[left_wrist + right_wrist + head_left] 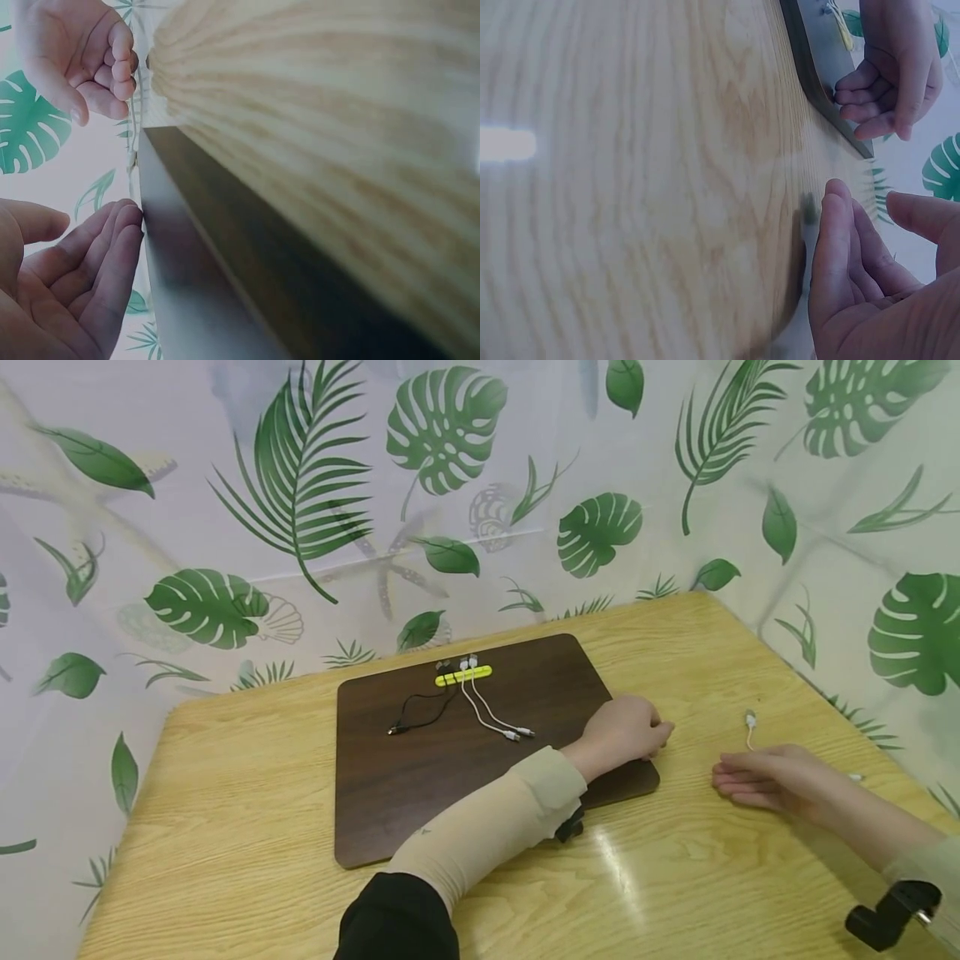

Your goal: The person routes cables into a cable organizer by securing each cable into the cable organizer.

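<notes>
My left hand is over the right edge of a dark brown board, with relaxed fingers and nothing held. In the left wrist view its fingers are loosely extended. To the right, my right hand is above the table beside a white cable, part of which it hides. Its fingers are fairly straight and its thumb stands apart. A yellow-green cable holder lies near the board's far edge. Black cables and white cables run from it toward me.
The board rests on a light wood-grain table. Behind and to the right hangs a leaf-patterned cloth, close to the table's edges. Each wrist carries a black camera mount, one of them at the lower right.
</notes>
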Demonstrator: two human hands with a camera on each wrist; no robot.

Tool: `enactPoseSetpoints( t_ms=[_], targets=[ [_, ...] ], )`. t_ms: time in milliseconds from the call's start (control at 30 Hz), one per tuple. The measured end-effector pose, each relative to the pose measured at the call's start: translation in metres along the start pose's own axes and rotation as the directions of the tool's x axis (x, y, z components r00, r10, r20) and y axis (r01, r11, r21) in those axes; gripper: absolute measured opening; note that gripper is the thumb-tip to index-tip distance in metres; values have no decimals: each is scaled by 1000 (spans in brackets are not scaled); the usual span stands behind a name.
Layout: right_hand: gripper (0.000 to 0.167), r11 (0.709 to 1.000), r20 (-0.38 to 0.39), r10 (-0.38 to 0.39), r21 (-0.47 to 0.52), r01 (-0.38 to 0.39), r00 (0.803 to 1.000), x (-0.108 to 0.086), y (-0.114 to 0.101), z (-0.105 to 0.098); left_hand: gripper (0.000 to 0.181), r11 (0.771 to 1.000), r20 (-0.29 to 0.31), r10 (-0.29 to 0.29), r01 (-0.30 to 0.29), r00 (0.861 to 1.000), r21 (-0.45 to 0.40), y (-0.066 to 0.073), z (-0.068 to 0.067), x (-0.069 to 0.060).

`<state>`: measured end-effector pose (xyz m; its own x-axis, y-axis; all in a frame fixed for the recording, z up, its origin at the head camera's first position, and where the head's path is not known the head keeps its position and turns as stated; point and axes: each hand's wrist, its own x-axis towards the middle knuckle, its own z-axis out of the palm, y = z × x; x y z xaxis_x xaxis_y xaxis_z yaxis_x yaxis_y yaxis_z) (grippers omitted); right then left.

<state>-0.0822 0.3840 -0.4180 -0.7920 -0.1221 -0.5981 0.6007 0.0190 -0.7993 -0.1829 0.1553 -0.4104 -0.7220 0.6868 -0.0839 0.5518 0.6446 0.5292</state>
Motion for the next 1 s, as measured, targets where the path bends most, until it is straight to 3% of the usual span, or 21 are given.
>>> enactPoseSetpoints(
  t_ms=[333, 700, 1000],
  targets=[
    [35, 996, 19, 0, 87, -2, 1000, -4, 8, -18, 57, 996, 5, 52, -52, 999, -70, 2, 2, 1],
    [36, 991, 3, 10, 133, -10, 1000, -14, 9, -28, 62, 997, 12, 60, -60, 998, -49, 8, 4, 2],
    [36, 988, -10, -4, 157, 6, 1000, -24, 13, -39, 64, 999, 4, 34, -34, 999, -17, 14, 11, 9]
  ],
)
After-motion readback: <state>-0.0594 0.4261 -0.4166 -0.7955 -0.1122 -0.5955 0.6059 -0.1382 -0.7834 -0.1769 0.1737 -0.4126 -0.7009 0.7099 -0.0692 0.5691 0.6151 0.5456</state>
